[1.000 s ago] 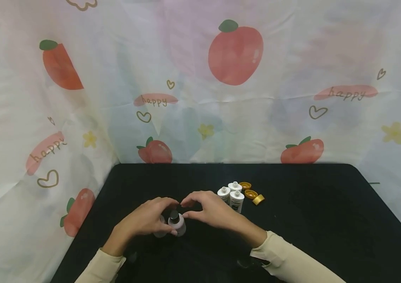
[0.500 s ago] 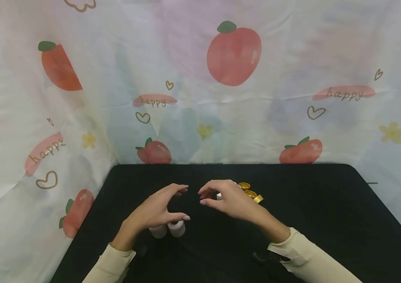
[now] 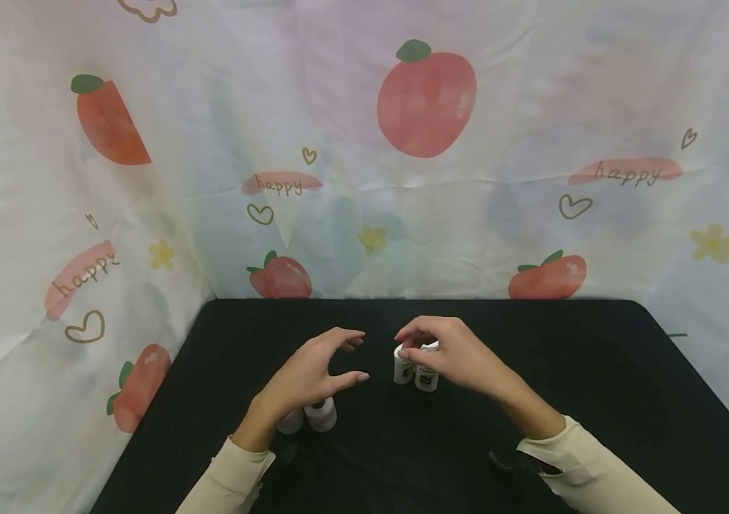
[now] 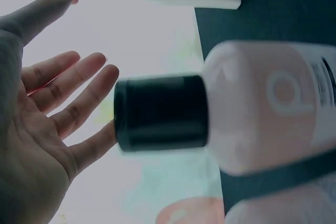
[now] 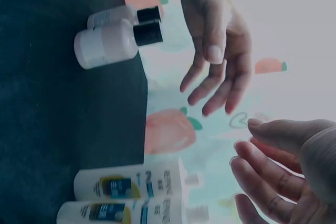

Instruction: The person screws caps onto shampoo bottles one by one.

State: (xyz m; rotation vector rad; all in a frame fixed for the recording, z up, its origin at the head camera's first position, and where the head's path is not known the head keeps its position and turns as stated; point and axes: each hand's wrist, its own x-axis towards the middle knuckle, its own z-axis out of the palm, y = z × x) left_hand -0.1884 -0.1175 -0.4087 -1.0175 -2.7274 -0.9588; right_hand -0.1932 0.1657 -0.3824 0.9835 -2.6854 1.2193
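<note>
My left hand (image 3: 306, 375) is held with straight, spread fingers above two pale pink bottles (image 3: 321, 417), whose tops it hides in the head view. The left wrist view shows one pink bottle (image 4: 247, 108) close up, its black cap (image 4: 161, 113) on; nothing lies in the hand. My right hand (image 3: 457, 353) hovers at the tops of white printed bottles (image 3: 427, 378), fingers loosely bent and holding nothing. Seen from the right wrist, the white bottles (image 5: 123, 182) have bare nozzles, and the fingers (image 5: 262, 182) are apart from them.
The bottles stand on a black table (image 3: 563, 400). A fabric backdrop (image 3: 499, 214) with fruit prints rises at the table's far edge and left side. The gold pieces at the back right are hidden behind my right hand.
Both hands have moved rightward and away from the pink bottles. The right hand now covers the white bottles' tops and the gold pieces, which showed earlier. The bottles have stayed in place.
</note>
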